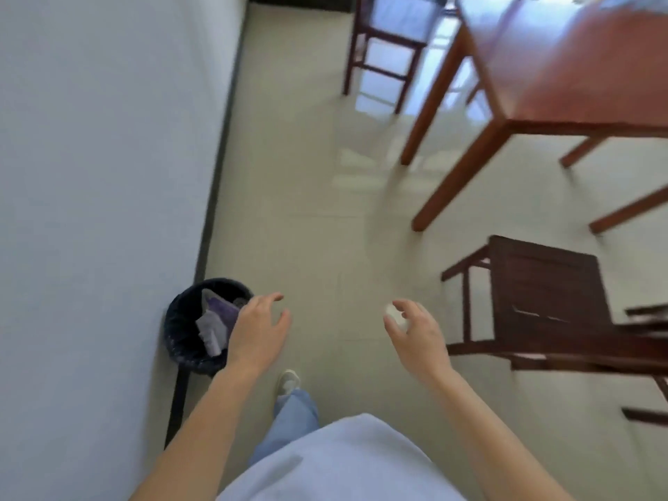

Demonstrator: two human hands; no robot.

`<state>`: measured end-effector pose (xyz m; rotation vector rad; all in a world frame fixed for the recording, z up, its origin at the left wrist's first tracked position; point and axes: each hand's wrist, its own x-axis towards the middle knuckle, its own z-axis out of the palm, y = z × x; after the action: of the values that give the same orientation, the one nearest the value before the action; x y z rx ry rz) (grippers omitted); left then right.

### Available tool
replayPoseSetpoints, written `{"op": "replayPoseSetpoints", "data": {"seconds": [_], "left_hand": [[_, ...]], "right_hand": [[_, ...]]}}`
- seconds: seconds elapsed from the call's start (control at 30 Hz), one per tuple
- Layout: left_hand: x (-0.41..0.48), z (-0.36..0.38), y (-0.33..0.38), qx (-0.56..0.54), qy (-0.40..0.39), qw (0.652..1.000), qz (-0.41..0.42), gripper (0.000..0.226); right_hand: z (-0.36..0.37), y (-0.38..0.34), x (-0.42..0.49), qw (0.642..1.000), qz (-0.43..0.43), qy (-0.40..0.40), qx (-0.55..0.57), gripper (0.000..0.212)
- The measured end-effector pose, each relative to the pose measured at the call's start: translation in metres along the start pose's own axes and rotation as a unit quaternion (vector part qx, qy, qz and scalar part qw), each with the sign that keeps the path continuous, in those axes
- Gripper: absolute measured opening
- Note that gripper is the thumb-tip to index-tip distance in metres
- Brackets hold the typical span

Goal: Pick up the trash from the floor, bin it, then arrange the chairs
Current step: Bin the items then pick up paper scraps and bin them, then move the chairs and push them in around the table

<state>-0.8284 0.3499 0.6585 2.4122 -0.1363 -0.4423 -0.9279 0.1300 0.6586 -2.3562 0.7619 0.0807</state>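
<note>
The left hand hangs over the floor just beside the bin. Its grip is spread, with the fingers relaxed and apart, the thumb out to the side, and nothing in it. The wrist and the heel of the palm overlap the bin's right rim in this view.

The right hand is held out at about the same height, well apart from the left. Its grip pinches a small white wad between the curled fingertips and the thumb — the wad is off the floor and not in the bin.

The bin is round and dark with a black liner. It stands on the floor against the pale wall and holds white and purple paper scraps.

To the right of the right hand stands the near chair, dark brown, with its seat facing the camera. It is apart from the red-brown table, whose legs stand on the floor beyond it. The far chair stands at the top of the view — left of the table and close to its far corner.

Below the hands are a pale shoe and a light blue trouser leg. The whole view is somewhat blurred.
</note>
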Motion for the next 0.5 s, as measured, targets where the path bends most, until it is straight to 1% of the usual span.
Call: {"op": "replayPoseSetpoints", "data": {"seconds": [0.13, 0.2, 0.3, 0.43, 0.5], "left_hand": [[-0.037, 0.039, 0.066, 0.031, -0.026, 0.995, 0.086, 0.033], [-0.061, 0.07, 0.098, 0.038, -0.041, 0.991, 0.119, 0.033], [-0.109, 0.128, 0.148, 0.051, -0.078, 0.982, 0.162, 0.034], [-0.166, 0.193, 0.204, 0.052, -0.115, 0.972, 0.197, 0.034], [-0.194, 0.224, 0.232, 0.06, -0.139, 0.966, 0.208, 0.034]], "right_hand": [[-0.065, 0.079, -0.058, 0.993, 0.068, 0.091, 0.04, 0.032], [-0.095, 0.122, -0.092, 0.984, 0.112, 0.123, 0.057, 0.031], [-0.14, 0.194, -0.144, 0.973, 0.156, 0.16, 0.059, 0.031], [-0.194, 0.265, -0.197, 0.958, 0.184, 0.212, 0.057, 0.032], [-0.221, 0.297, -0.224, 0.945, 0.207, 0.246, 0.065, 0.033]]}}
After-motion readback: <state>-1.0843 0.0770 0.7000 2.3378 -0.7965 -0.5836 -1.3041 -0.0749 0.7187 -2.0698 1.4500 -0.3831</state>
